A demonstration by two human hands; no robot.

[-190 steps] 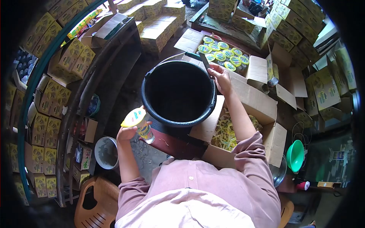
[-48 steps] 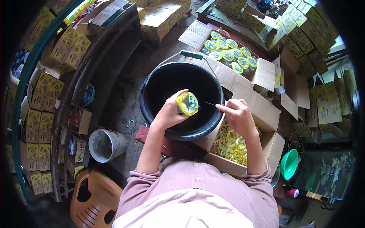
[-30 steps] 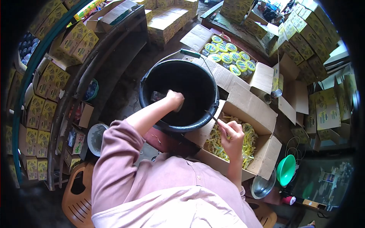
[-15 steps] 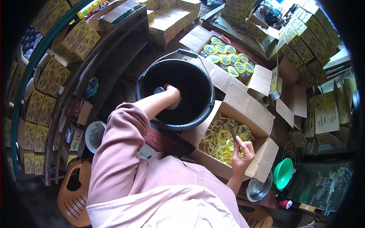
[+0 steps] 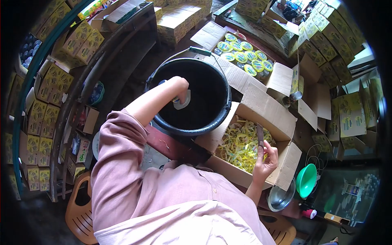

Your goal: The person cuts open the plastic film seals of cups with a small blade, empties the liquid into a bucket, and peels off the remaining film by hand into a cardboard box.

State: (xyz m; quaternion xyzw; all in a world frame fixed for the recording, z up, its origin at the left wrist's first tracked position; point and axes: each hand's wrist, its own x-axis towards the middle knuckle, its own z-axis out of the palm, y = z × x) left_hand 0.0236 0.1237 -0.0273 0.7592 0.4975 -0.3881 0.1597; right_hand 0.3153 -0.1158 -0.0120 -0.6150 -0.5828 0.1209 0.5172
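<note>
Head view: my left hand (image 5: 179, 87) grips a cup (image 5: 181, 100) upended deep inside the black bucket (image 5: 220, 118), my right hand (image 5: 265, 159) clasps a knife (image 5: 259, 136) over the near-right box (image 5: 281, 163) of yellow lids; the blade risks slipping toward my fingers.

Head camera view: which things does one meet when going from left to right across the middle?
Stacked yellow cartons → left hand in the black bucket → box of yellow strips → right hand holding a knife → green funnel.
</note>
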